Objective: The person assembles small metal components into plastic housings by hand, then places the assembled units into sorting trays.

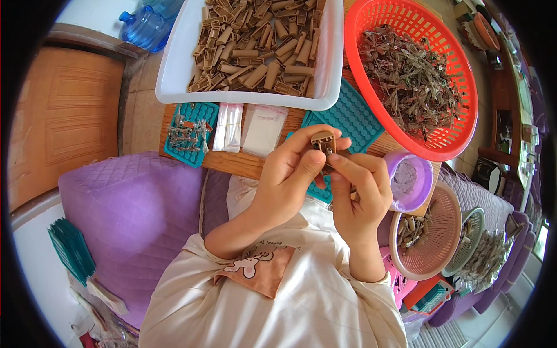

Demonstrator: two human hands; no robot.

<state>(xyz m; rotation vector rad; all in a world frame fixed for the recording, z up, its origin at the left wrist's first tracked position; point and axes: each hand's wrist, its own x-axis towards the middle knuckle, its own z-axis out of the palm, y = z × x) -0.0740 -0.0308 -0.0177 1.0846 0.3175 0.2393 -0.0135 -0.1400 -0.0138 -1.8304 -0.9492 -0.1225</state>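
Observation:
A small brown plastic shell [324, 138] with an open, ribbed inside is held up in front of my chest. My left hand [290, 171] is closed round it, with the thumb on its near side and the fingers behind. My right hand [366, 184] pinches at the lower end of the shell, thumb and index finger together. A small shiny bit shows inside the shell by the right index fingertip, too small to name. Beyond the hands, a white tub [249, 98] holds many similar brown shells.
A red basket [353, 43] of tangled clear-and-dark parts stands at the right. Teal trays [355, 116] and clear plastic bags [264, 130] lie on the wooden table [235, 162]. A purple bowl [426, 185] and a pink basket [452, 232] sit right. A purple padded seat [133, 214] is left.

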